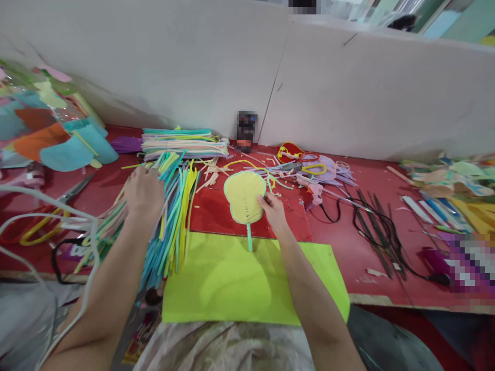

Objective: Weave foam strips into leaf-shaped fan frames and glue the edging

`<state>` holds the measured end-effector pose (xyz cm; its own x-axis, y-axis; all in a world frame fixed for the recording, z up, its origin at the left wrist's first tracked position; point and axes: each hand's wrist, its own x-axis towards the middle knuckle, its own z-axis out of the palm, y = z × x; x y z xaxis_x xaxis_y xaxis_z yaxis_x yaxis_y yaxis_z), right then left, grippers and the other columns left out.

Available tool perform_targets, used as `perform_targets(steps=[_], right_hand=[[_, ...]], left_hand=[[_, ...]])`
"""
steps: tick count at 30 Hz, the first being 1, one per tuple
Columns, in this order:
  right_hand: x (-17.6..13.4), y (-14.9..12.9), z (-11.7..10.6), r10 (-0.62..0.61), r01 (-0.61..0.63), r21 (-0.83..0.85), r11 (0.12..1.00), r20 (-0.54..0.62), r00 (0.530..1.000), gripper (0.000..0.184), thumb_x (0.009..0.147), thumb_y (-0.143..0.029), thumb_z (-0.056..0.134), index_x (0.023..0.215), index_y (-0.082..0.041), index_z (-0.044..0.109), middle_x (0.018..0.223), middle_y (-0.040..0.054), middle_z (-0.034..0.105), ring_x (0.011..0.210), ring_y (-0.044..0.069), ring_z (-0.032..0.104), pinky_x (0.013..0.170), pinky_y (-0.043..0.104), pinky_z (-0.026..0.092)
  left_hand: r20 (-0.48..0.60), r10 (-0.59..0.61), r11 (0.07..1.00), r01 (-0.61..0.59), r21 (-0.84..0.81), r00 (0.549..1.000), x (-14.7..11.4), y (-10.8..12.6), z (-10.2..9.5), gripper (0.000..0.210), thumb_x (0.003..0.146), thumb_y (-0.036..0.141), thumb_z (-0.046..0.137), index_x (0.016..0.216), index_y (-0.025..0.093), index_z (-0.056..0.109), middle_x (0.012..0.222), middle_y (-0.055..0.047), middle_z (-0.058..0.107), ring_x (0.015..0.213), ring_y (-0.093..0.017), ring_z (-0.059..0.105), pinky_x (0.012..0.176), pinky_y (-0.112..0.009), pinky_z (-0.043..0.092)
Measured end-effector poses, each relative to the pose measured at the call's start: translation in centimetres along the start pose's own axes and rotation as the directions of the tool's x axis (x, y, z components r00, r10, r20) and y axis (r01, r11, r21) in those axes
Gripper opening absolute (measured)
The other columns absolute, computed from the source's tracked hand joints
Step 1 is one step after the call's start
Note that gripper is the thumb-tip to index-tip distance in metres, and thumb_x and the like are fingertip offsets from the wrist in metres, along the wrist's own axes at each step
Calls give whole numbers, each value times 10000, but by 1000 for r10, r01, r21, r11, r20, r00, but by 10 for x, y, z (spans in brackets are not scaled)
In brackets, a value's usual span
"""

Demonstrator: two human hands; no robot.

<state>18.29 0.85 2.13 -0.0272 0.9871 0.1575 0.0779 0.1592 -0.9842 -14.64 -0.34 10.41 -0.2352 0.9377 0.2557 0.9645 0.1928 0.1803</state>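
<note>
Held up over the work surface is a yellow, rounded, fan-shaped piece (245, 193) with a pale green edging and a short green handle below. My right hand (272, 208) pinches its right edge between thumb and fingers. On the left, my left hand (144, 193) rests on a loose pile of thin coloured strips (181, 206), its fingers partly visible and apart. No strip can be seen gripped in it. Beneath the fan lie a bright yellow-green sheet (220, 283) and a red sheet (209, 211).
Bundled strips (181, 141) lie along the wall. Yellow-handled scissors (50, 219) and a white cable (95, 247) are at left. A pink glue gun (315, 191), dark thin sticks (377, 232) and a black cord (410, 265) occupy the right. A pixelated dark object (246, 131) stands against the wall.
</note>
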Motion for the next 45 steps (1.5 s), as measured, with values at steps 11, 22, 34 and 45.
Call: perform_targets(steps=[11, 22, 34, 45], right_hand=[[0, 0, -3, -4, 4, -32, 999, -5, 1000, 284, 756, -458, 580, 682, -193, 509, 634, -29, 456, 609, 116, 405, 578, 240, 339], [-1, -1, -2, -11, 11, -19, 1000, 3, 1000, 264, 763, -445, 580, 719, -188, 540, 661, -26, 485, 626, 117, 423, 594, 240, 342], [0, -3, -1, 2, -2, -22, 1000, -6, 1000, 291, 748, -476, 582, 693, -196, 523, 638, -21, 489, 613, 124, 421, 578, 244, 343], [-2, -3, -3, 56, -57, 82, 995, 13, 998, 315, 729, -512, 592, 758, -199, 564, 698, -3, 548, 646, 136, 472, 615, 260, 395]], left_hand=[[128, -71, 997, 73, -17, 989, -10, 14, 43, 286, 830, 234, 369, 983, 148, 595, 1012, -161, 622, 887, -271, 616, 762, -365, 461], [335, -122, 992, 126, 12, 934, -13, -4, 40, 291, 785, 377, 464, 917, 172, 621, 917, -160, 669, 890, -321, 621, 717, -387, 456], [70, -218, 973, 211, 95, 973, -1, 0, 34, 314, 863, 323, 364, 968, 156, 609, 1052, -186, 609, 897, -323, 602, 700, -414, 451], [-2, 440, 866, -425, -266, 898, -54, 99, 9, 252, 908, 331, 383, 938, 213, 604, 989, -48, 641, 879, -174, 604, 741, -261, 427]])
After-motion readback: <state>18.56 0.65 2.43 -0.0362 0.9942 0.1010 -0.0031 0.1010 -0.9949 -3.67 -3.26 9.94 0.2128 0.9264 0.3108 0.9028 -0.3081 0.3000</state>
